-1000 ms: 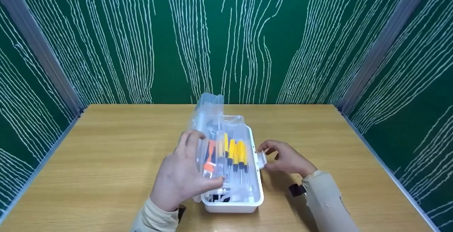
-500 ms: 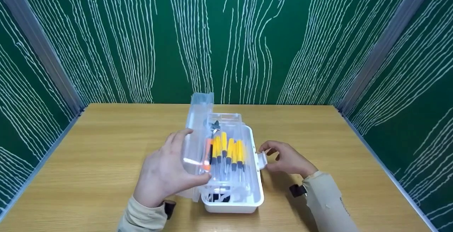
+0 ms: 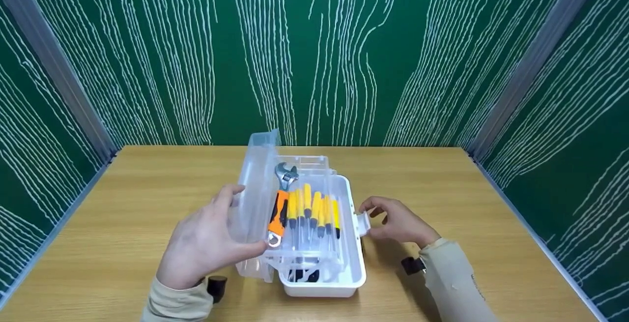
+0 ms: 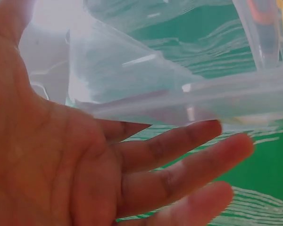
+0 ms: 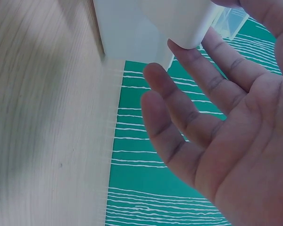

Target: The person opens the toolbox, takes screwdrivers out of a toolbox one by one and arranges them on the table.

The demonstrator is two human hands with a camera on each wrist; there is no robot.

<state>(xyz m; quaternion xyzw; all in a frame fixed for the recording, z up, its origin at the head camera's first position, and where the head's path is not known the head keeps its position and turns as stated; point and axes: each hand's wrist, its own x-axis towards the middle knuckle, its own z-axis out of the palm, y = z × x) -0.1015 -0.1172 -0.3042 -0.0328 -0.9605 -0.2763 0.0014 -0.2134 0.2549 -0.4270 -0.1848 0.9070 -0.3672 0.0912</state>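
A toolbox (image 3: pixel 322 290) sits between left hand (image 3: pixel 204 243), gripping its lid (image 3: pixel 256 179), and right hand (image 3: pixel 400 221) (pinching its latch (image 3: pixel 363 223)).

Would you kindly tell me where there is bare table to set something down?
The table is bare left of the left hand and right of the right hand; between them, the toolbox, its lid and tray crowd it.

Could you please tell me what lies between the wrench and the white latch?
The head view shows yellow screwdrivers, a clear tray's edge and the box's rim between the wrench and latch.
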